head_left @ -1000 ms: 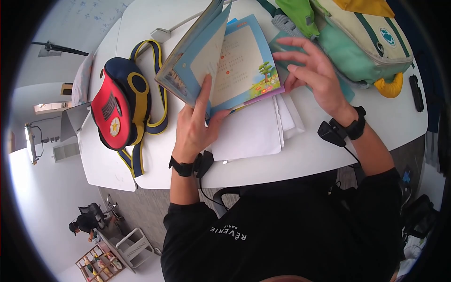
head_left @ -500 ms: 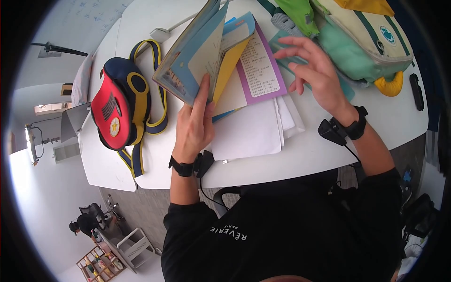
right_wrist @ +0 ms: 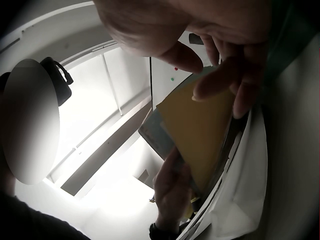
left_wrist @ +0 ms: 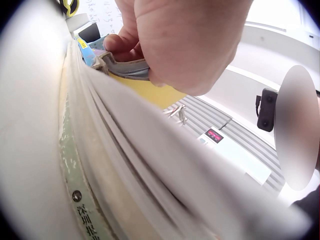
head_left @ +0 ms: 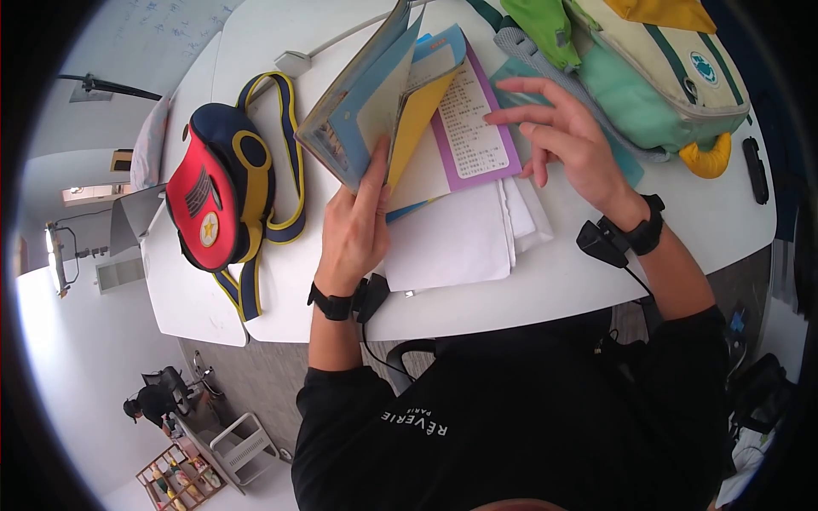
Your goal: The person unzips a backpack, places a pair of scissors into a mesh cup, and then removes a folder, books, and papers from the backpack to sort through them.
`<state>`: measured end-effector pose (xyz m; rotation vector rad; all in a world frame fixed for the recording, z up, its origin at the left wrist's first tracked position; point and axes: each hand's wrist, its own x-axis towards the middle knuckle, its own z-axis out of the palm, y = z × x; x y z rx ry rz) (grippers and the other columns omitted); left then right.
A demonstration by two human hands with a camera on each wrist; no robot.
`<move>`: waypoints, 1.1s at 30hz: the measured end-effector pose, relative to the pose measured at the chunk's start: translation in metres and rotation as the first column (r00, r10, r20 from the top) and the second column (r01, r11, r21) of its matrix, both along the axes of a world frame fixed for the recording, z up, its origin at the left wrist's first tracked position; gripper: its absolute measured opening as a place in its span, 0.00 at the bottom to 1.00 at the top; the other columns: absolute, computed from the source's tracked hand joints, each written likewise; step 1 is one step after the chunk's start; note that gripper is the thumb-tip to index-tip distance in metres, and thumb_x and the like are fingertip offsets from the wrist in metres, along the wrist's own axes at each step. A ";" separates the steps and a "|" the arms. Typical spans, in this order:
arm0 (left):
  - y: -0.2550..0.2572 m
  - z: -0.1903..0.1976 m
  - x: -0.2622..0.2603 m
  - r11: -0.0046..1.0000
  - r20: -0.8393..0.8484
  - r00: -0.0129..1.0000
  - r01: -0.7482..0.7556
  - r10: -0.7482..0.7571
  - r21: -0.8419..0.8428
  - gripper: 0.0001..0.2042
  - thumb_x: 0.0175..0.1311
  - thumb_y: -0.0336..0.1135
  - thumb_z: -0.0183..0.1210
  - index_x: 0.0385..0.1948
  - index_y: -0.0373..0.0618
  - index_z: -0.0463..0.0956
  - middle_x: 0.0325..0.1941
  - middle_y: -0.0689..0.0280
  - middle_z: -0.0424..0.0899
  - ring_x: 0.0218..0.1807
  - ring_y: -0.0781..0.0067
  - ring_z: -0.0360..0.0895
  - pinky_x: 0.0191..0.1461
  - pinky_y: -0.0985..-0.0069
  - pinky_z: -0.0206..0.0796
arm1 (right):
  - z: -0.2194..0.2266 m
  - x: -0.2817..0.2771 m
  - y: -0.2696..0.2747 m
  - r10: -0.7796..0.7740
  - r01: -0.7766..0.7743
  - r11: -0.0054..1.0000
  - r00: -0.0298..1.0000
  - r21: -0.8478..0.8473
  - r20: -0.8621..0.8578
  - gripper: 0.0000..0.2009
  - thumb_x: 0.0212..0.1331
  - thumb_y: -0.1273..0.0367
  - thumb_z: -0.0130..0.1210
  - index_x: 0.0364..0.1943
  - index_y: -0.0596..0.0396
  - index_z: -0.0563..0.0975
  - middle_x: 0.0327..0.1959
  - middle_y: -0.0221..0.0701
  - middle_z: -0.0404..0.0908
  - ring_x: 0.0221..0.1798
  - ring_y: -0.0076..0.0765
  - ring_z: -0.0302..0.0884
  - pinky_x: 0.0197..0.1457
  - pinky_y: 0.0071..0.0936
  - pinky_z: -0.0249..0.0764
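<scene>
My left hand point(head_left: 351, 238) grips an open picture book point(head_left: 362, 119) near its lower edge, fingers along the raised left pages. A yellow page point(head_left: 419, 119) stands curled up in the middle. Flat on the right lies a printed page with a purple border point(head_left: 486, 169). My right hand point(head_left: 575, 149) hovers at this page's right edge with loosely bent fingers and holds nothing. In the left wrist view, the left hand point(left_wrist: 185, 45) has its thumb and fingers around the page edges. The right wrist view shows the yellow page point(right_wrist: 195, 120) beyond the right fingers point(right_wrist: 220, 82).
Loose white papers point(head_left: 447, 255) lie under the book. To the left sits a red and navy cap-shaped bag point(head_left: 200, 196) with a strap. A green and cream backpack point(head_left: 656, 85) and a teal flat item point(head_left: 629, 167) are at right, beside a black pen-like object point(head_left: 755, 170).
The illustrated page with a tree has lifted leftward from the right side, baring the yellow page and the purple-bordered page. My right hand has shifted slightly left toward the page.
</scene>
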<state>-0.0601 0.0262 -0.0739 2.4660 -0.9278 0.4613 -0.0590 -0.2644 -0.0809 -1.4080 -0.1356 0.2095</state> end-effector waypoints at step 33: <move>0.003 -0.001 0.000 0.999 -0.085 0.996 0.029 -0.032 -0.029 0.36 0.48 0.10 0.50 0.67 0.39 0.67 0.37 0.47 0.79 0.32 0.50 0.77 0.38 0.63 0.71 | -0.001 -0.002 0.001 -0.016 0.016 1.000 1.000 0.014 0.004 0.23 0.63 0.72 0.47 0.64 0.58 0.66 0.52 0.45 0.82 0.19 0.23 0.74 0.32 0.21 0.75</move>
